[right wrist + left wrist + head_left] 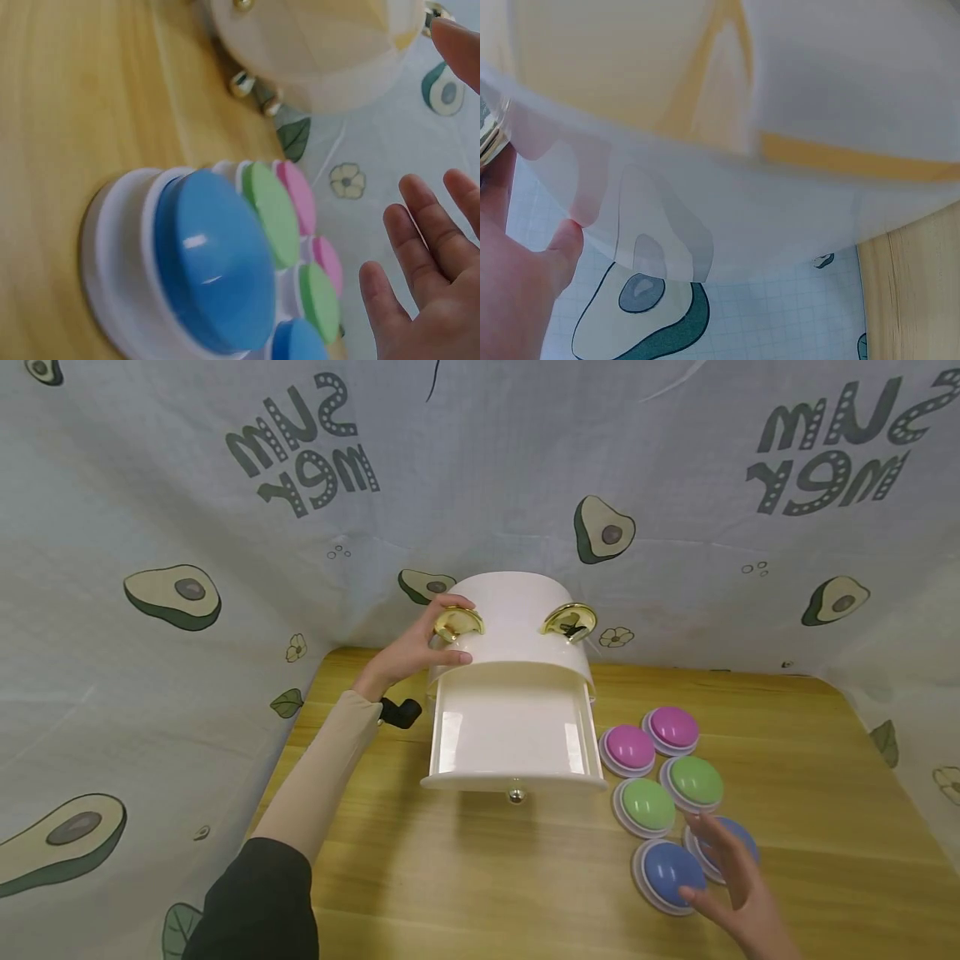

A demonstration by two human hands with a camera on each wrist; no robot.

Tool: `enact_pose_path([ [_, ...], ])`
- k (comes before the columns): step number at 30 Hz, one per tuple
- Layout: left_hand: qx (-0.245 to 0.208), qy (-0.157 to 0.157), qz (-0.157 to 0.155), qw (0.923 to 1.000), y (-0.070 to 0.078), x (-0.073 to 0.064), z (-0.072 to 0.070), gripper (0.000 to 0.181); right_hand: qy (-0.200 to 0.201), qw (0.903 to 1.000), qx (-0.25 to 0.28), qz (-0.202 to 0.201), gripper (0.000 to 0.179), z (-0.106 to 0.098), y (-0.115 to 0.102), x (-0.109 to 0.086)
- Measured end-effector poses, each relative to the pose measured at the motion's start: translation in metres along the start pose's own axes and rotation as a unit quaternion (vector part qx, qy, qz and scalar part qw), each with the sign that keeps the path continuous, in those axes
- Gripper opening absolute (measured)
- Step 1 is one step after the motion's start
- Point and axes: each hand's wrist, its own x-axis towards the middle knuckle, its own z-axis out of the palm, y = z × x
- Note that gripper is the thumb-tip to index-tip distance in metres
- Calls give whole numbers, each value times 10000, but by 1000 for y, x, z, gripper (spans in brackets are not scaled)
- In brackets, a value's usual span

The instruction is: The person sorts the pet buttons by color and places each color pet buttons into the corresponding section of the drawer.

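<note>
A white drawer box (513, 610) with a rounded top and two gold ears stands on the wooden table, its drawer (517, 727) pulled out and bare inside. My left hand (416, 647) holds the box's upper left side, fingers behind the left gold ear (459, 623) and thumb in front of it. In the left wrist view, the thumb (566, 247) meets the glossy white wall. My right hand (738, 893), fingers spread and holding nothing, hovers by the nearer blue dome button (671, 872) and overlaps the other blue button (738, 837).
Beyond the blue buttons sit two green buttons (648, 803) and two pink buttons (630, 747), all on white round bases, right of the drawer. A gold knob (516, 794) juts from the drawer front. Avocado-print cloth (487, 460) hangs behind and at the sides.
</note>
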Motion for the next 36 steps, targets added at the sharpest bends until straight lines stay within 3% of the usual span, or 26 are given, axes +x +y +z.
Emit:
enact_pose_path([
  [5, -74, 34, -61, 9999, 1, -1, 1, 66, 191, 9997, -95, 97, 88, -1, 14, -11],
  [14, -50, 21, -5, 10000, 1, -1, 1, 63, 397, 9951, -888, 167, 90, 0, 38, -24],
  [20, -47, -17, 116, 9999, -2, -1, -1, 62, 615, 9873, -1424, 350, 89, 4, 46, -29],
  [27, -19, -34, 172, 9998, -2, 0, 0, 62, 605, 9735, -2053, 805, 89, 6, 47, -33],
  [36, -88, -27, 143, 9999, -3, 0, -1, 62, 596, 9719, -2126, 816, 94, 3, 57, -37],
])
